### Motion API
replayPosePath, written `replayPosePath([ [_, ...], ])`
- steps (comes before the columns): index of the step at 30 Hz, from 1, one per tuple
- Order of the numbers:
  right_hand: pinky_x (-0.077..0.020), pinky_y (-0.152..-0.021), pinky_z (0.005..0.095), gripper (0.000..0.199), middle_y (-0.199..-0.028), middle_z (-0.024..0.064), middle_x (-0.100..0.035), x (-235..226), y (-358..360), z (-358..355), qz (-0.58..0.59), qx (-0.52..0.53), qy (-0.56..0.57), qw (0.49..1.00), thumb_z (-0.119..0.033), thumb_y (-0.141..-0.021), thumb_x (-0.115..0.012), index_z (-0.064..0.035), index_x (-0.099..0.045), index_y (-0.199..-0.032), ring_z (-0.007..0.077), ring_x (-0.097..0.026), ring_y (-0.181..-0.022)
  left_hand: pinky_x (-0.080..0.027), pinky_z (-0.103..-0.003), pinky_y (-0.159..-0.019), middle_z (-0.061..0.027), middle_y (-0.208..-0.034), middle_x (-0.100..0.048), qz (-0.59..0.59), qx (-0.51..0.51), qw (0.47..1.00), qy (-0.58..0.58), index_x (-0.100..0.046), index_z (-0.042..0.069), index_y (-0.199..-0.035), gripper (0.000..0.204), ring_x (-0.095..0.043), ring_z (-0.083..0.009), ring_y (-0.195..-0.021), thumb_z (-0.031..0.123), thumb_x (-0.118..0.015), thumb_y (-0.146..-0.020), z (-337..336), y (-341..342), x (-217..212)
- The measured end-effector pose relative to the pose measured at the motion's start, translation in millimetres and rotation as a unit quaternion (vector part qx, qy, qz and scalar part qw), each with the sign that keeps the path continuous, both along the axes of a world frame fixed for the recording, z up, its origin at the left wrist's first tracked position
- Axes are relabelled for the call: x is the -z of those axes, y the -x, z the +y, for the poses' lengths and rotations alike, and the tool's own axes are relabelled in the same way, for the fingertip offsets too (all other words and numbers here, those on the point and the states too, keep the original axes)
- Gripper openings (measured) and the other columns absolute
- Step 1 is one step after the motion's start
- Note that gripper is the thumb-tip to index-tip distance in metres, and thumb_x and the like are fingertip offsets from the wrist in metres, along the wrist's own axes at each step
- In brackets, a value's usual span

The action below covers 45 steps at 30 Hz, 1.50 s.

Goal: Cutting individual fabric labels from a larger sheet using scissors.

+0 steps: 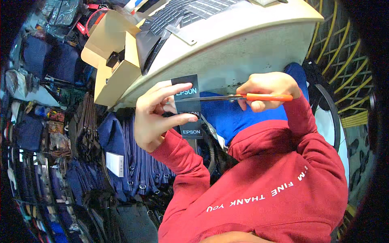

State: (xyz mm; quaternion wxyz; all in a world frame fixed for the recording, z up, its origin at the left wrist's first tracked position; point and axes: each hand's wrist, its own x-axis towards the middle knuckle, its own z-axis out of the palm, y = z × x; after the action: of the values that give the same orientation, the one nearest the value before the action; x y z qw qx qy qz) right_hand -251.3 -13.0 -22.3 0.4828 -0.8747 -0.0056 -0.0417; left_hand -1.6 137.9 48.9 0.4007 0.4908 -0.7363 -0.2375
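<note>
My left hand (152, 111) pinches a narrow black label strip (190, 124) with white printing repeated along it. The thumb and fingers grip the strip from its left side, and its lower end hangs free. My right hand (271, 83) is wrapped round a pair of scissors with orange handles (269, 97). Their thin blades point left and lie across the strip, between two of the printed labels, passing between my left thumb and index finger. Whether the blades are closed on the strip, I cannot tell. Both hands are in front of the table's near edge, above my lap.
A pale table (259, 34) holds black sheets (180, 18) of printed labels and a flat metal strip (181, 35). An open cardboard box (125, 75) stands at its left end. Dark blue bags (139, 154) and a white box (115, 164) lie to the left; a yellow lattice (344, 56) is at right.
</note>
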Motion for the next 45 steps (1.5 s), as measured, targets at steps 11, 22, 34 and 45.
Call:
replayPosePath([
  [11, -0.0395, -0.051, 0.0386, 0.056, -0.056, 0.0119, -0.048, -5.6, 2.4, 3.4, -0.02, -0.017, 0.017, 1.0, -0.052, -0.09, -0.048, 0.0014, -0.053, -0.073, 0.0227, -0.044, -0.051, -0.047, -0.016, -0.06, -0.003, -0.095, -0.054, 0.005, 0.058, 0.998, -0.012, -0.063, -0.001, -0.112, 0.061, -0.055, -0.0034, -0.073, -0.005, -0.083, -0.055, -3.1, -4.7, 2.0],
  [22, -0.0394, -0.051, 0.039, 0.058, -0.056, 0.0128, -0.048, -6.4, 3.3, 6.7, -0.018, 0.004, 0.025, 1.0, -0.054, -0.09, -0.047, 0.0009, -0.051, -0.071, 0.0239, -0.043, -0.051, -0.046, -0.015, -0.059, -0.0017, -0.096, -0.051, 0.015, 0.041, 0.999, -0.017, -0.062, -0.003, -0.113, 0.062, -0.052, -0.002, -0.073, -0.006, -0.083, -0.056, -0.8, -2.2, 1.9],
  [34, -0.0399, -0.052, 0.0406, 0.056, -0.058, 0.0163, -0.05, -8.2, 4.7, 10.0, -0.005, 0.026, 0.047, 0.999, -0.05, -0.092, -0.047, 0.0007, -0.053, -0.069, 0.0299, -0.044, -0.051, -0.042, -0.014, -0.056, -0.0002, -0.096, -0.051, 0.018, 0.021, 0.999, -0.023, -0.063, -0.002, -0.113, 0.063, -0.048, 0.0001, -0.07, -0.006, -0.084, -0.053, -0.1, -2.4, 4.0],
  [45, -0.0401, -0.046, 0.0378, 0.049, -0.051, 0.0107, -0.05, -0.1, -0.3, 8.8, -0.018, 0.058, 0.065, 0.996, -0.048, -0.086, -0.055, -0.0023, -0.055, -0.069, 0.0269, -0.049, -0.045, -0.044, -0.015, -0.059, -0.0011, -0.098, -0.052, 0.052, 0.007, 0.998, -0.039, -0.063, -0.001, -0.113, 0.065, -0.053, -0.0023, -0.074, -0.006, -0.084, -0.052, 1.7, -0.7, 2.3],
])
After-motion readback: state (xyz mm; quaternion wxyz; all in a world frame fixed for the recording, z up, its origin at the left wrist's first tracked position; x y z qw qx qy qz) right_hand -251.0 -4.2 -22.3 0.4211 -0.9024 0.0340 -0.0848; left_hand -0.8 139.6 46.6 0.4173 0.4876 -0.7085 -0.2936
